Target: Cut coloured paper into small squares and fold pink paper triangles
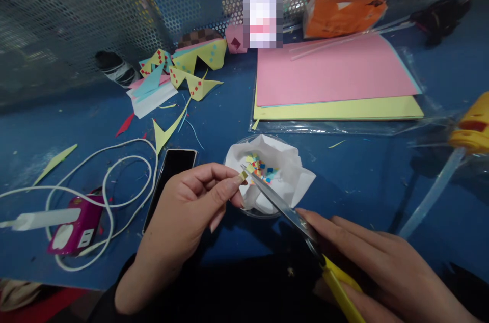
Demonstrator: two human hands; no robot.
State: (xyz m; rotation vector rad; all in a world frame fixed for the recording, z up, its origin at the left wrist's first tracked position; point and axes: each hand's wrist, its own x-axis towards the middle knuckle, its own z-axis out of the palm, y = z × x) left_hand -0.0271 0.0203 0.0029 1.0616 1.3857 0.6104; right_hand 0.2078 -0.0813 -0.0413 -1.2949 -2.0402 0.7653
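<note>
Head view. The left hand [187,211] is in a pinch grip: thumb and forefinger are closed together on a small yellowish paper strip [243,175]. The strip is located above the left part of a bowl [263,215], toward the near edge of the bench [225,114]. The right hand [374,251] is closed around the yellow handles of a pair of scissors [282,203]; the fingers are partly hidden by the hand itself. The blades point toward the far left corner of the bench, over the bowl, with the tips at the strip. Blade opening cannot be determined.

The bowl is lined with white paper [294,157] and contains small multicoloured paper bits [267,179]. A phone [176,165] lies left of the bowl, partly covered by the left hand. Near the left edge of the bench are a white cable [110,206] and a magenta device [72,234]. Cut paper shapes [198,86] lie toward the far edge, left of centre. Right of these is a stack of coloured sheets [324,73]. An orange bag [344,12] stands behind the stack, at the far edge.
</note>
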